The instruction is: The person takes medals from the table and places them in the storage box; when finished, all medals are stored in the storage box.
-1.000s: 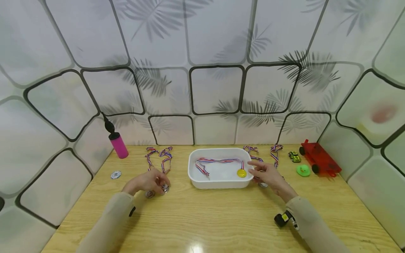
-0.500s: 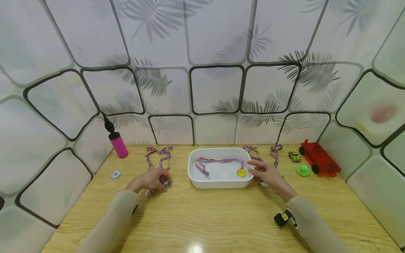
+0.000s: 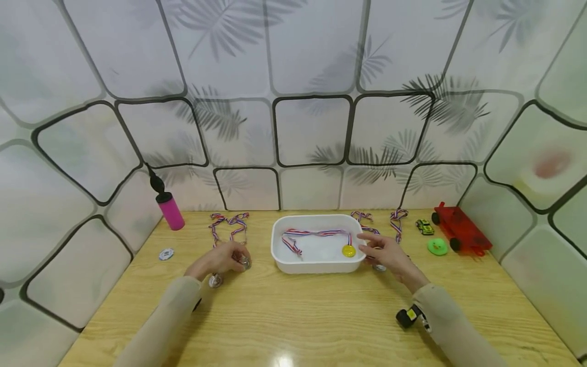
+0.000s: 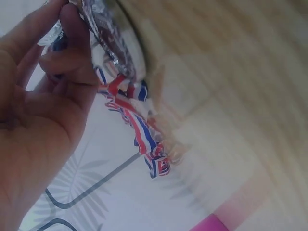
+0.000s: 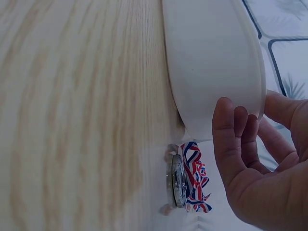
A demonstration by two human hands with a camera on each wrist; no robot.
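Note:
My left hand [image 3: 239, 260] pinches a silver medal [image 3: 245, 263] just above the wooden table [image 3: 293, 316]. Up close in the left wrist view, the fingers [image 4: 67, 57] curl round the medal [image 4: 113, 45], and its striped ribbon [image 4: 142, 132] trails off. A second silver medal [image 3: 214, 280] lies by that wrist. My right hand [image 3: 372, 248] rests with loosely curled fingers [image 5: 226, 139] against the right wall of the white tub [image 3: 279, 255] [image 5: 211, 62] and holds nothing. A gold medal [image 3: 348, 251] with its ribbon lies in the tub. Another silver medal [image 5: 177, 182] lies under my right hand.
Striped ribbons [image 3: 229, 227] lie behind the left hand, and more ribbons [image 3: 397, 220] behind the right. A pink pump [image 3: 170, 210] and a white chip [image 3: 166, 254] sit at the far left. A yellow toy car [image 3: 425, 227], a green toy [image 3: 437, 246] and a red truck [image 3: 460, 232] stand at the right.
My left hand has moved a little right and away from me, taking one silver medal with it. The right hand stays by the tub.

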